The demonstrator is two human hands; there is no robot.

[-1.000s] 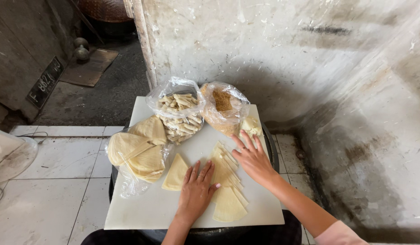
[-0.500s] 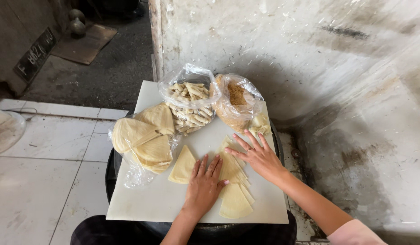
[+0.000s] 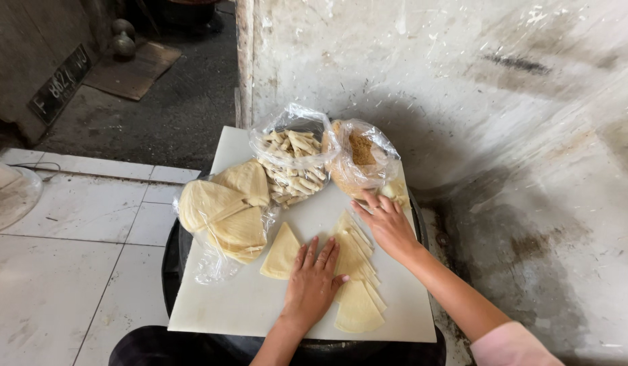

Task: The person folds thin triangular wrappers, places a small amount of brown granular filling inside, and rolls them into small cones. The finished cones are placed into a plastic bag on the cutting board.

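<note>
White board (image 3: 246,305): a pale cutting board lies on a round black stand (image 3: 171,251), seen from the head camera looking down.
Left hand (image 3: 312,285): palm down and flat, fingers spread. It rests between a single pastry triangle (image 3: 281,254) and a fanned row of triangles (image 3: 358,308), touching both and gripping nothing.
Right hand (image 3: 390,227): palm down, fingers stretched out and slightly apart. It lies on the far end of the fanned row, fingertips just beside a bag of brown crumbs (image 3: 360,152). It pinches nothing. A pink sleeve (image 3: 511,346) shows at the lower right.
Where the pastry is: the thin yellow triangles overlap in a row down the right half of the board.
Other things: a bag of pale sticks (image 3: 293,166) sits at the far edge. An open bag of folded round sheets (image 3: 222,213) lies on the left.
Surroundings: a stained grey wall (image 3: 497,102) beyond, a white tiled floor (image 3: 70,271) to the left.
Step in hand: both hands appear to be steadying or sorting the cut triangles.
Next move calls for: parting one overlapped sheet would need fingertips at an edge and a light touch, as the sheets look thin.
Change since half a second ago: both hands lie much as before, and the right fingers look slightly less splayed.
</note>
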